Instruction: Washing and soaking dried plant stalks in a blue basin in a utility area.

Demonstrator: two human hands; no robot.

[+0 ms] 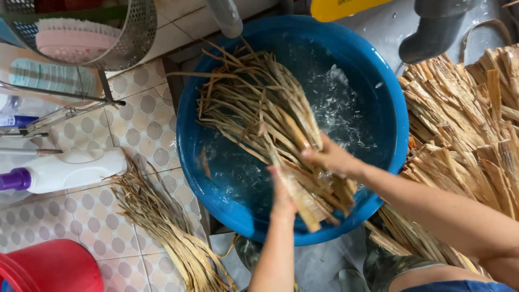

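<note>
Patterned floor tiles [135,124] with grey dots on cream run under everything, wet concrete showing at the far side. On the floor stands a round blue plastic basin [378,81] holding splashing water. Both hands are over its near rim, grasping one bundle of long, dry, tan leaf strips [259,113]. The right hand [332,158] is clenched over the top of the bundle, fingers wrapped around the strips; the left hand [282,189] grips the same bundle from below and just beside the right, its palm hidden from view. From the grip, the thick cut ends of the strips stick out toward the person, over the basin's rim, while the thin ends fan away from the grip across the water to the far left edge of the basin.

Right of the grip, beyond the basin wall, lies a large heap of flat dried tan strips [465,119]. Left of the grip, on the tiles, a loose sheaf of thinner dried strips [162,227] lies outside the basin. Farther left are a white plastic bottle with a purple cap [70,170], lying on its side, a red plastic bucket [54,267], and a perforated metal basket [132,32].
</note>
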